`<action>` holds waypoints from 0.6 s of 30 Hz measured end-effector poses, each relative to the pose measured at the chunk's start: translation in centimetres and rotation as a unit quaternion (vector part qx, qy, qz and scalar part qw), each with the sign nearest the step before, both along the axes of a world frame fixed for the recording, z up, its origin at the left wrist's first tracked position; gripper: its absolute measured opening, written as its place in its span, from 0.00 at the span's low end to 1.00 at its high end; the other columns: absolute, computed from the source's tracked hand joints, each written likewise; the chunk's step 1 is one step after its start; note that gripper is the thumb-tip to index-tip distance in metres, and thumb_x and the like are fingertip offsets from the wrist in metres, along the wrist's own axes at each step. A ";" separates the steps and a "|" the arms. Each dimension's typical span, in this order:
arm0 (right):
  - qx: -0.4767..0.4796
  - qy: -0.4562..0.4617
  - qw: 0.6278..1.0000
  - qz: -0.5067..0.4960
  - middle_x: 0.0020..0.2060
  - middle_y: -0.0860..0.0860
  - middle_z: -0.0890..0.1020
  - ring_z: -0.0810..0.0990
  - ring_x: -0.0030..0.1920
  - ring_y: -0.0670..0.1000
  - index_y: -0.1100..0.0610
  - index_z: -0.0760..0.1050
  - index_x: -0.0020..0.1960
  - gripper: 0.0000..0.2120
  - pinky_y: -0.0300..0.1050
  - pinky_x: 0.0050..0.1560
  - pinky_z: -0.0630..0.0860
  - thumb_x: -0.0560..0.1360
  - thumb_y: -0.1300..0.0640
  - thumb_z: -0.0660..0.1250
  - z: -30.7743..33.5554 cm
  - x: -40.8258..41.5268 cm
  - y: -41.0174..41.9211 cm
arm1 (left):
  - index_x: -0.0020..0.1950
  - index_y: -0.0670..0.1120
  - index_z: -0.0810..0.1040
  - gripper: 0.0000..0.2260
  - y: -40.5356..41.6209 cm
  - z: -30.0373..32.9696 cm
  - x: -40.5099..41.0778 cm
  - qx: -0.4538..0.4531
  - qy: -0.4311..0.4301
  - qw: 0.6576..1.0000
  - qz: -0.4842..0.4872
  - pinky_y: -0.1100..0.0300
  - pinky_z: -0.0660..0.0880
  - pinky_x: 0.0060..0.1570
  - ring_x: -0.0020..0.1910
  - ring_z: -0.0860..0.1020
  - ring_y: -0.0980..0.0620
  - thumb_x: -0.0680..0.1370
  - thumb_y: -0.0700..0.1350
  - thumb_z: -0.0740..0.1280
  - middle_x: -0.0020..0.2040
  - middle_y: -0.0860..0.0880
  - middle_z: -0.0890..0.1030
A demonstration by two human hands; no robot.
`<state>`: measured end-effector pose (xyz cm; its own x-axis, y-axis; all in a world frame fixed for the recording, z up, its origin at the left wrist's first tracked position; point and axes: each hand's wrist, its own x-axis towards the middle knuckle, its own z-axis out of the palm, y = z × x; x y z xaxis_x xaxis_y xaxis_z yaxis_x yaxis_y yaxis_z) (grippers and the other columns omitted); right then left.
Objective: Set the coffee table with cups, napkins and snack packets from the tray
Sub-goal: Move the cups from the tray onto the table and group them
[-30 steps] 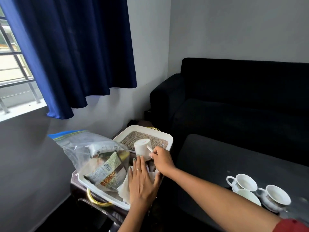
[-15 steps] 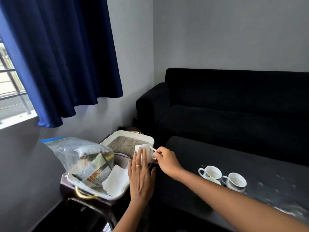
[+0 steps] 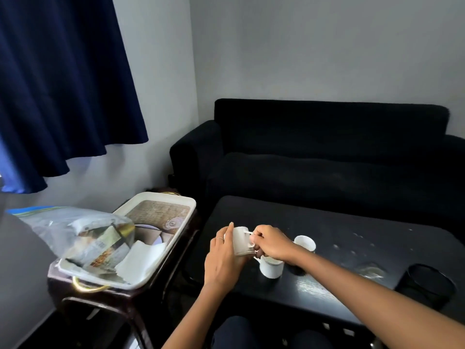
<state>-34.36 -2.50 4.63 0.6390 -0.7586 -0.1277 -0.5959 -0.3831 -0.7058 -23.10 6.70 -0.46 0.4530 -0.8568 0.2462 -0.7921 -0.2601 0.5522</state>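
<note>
Held tilted over the tabletop's (image 3: 327,222) near-left part, the white cup (image 3: 241,241) is pinched at its handle by the right hand (image 3: 270,244) and steadied by the left hand's (image 3: 222,260) straight fingers, and could knock the upright cup (image 3: 270,267) just right of it if lowered carelessly.

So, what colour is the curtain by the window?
Dark blue curtain, seen in the head view.

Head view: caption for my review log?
Both hands, left hand and right hand, hold a white cup over the coffee table.
</note>
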 end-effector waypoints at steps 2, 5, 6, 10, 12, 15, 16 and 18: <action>-0.001 0.031 0.999 0.017 0.38 0.52 0.80 0.80 0.34 0.50 0.57 0.71 0.41 0.08 0.40 0.40 0.75 0.78 0.57 0.58 0.3 -1.2 -0.1 | 0.75 0.52 0.58 0.40 0.0 -0.2 -0.6 0.012 0.019 1.000 -0.012 0.60 0.71 0.48 0.64 0.67 0.54 0.68 0.66 0.69 0.69 0.55 0.64; -0.012 0.076 0.996 0.048 0.38 0.53 0.80 0.81 0.38 0.52 0.59 0.72 0.41 0.10 0.45 0.47 0.76 0.78 0.57 0.58 0.8 -2.2 0.0 | 0.65 0.53 0.68 0.37 0.2 -0.5 -1.1 0.022 0.091 0.996 -0.014 0.60 0.70 0.45 0.55 0.72 0.56 0.61 0.66 0.74 0.59 0.57 0.69; -0.018 0.088 0.994 0.055 0.38 0.53 0.81 0.82 0.40 0.53 0.59 0.72 0.41 0.10 0.47 0.49 0.77 0.78 0.56 0.58 0.9 -2.2 0.1 | 0.62 0.53 0.69 0.36 0.3 -0.6 -1.2 0.029 0.116 0.993 -0.009 0.60 0.70 0.44 0.52 0.73 0.57 0.59 0.67 0.75 0.56 0.57 0.70; -0.040 0.087 0.995 0.039 0.43 0.53 0.85 0.83 0.45 0.54 0.56 0.75 0.42 0.12 0.48 0.49 0.76 0.76 0.48 0.61 1.3 -2.1 0.2 | 0.54 0.52 0.71 0.34 0.4 -0.9 -1.6 0.036 0.224 0.974 0.028 0.64 0.70 0.38 0.45 0.75 0.59 0.57 0.68 0.76 0.49 0.56 0.75; -0.023 0.041 0.999 0.014 0.43 0.51 0.85 0.82 0.47 0.54 0.53 0.75 0.40 0.09 0.46 0.45 0.74 0.75 0.50 0.63 1.1 -2.1 0.2 | 0.49 0.49 0.75 0.31 0.4 -0.9 -1.9 0.028 0.309 0.949 0.054 0.64 0.70 0.34 0.39 0.77 0.62 0.56 0.68 0.76 0.42 0.57 0.80; 0.029 -0.055 0.997 -0.045 0.43 0.53 0.82 0.79 0.45 0.52 0.54 0.78 0.45 0.06 0.48 0.46 0.74 0.74 0.54 0.63 0.2 -2.5 0.2 | 0.36 0.47 0.79 0.25 0.2 -0.7 -2.1 0.021 0.478 0.876 0.054 0.64 0.68 0.29 0.25 0.72 0.59 0.59 0.67 0.75 0.27 0.54 0.78; 0.047 -0.080 0.994 -0.058 0.44 0.53 0.80 0.77 0.45 0.49 0.54 0.78 0.47 0.06 0.47 0.47 0.74 0.74 0.55 0.64 -0.3 -2.8 0.3 | 0.35 0.46 0.78 0.24 0.1 -0.8 -2.2 0.027 0.527 0.847 0.057 0.63 0.68 0.30 0.27 0.72 0.56 0.61 0.66 0.74 0.28 0.51 0.77; 0.092 -0.116 0.987 -0.066 0.48 0.50 0.78 0.76 0.47 0.46 0.52 0.77 0.53 0.08 0.43 0.48 0.75 0.74 0.53 0.66 -1.5 -3.5 0.6 | 0.42 0.43 0.79 0.24 -0.1 -0.8 -2.3 0.046 0.591 0.802 0.078 0.60 0.74 0.37 0.34 0.75 0.53 0.66 0.65 0.72 0.37 0.46 0.79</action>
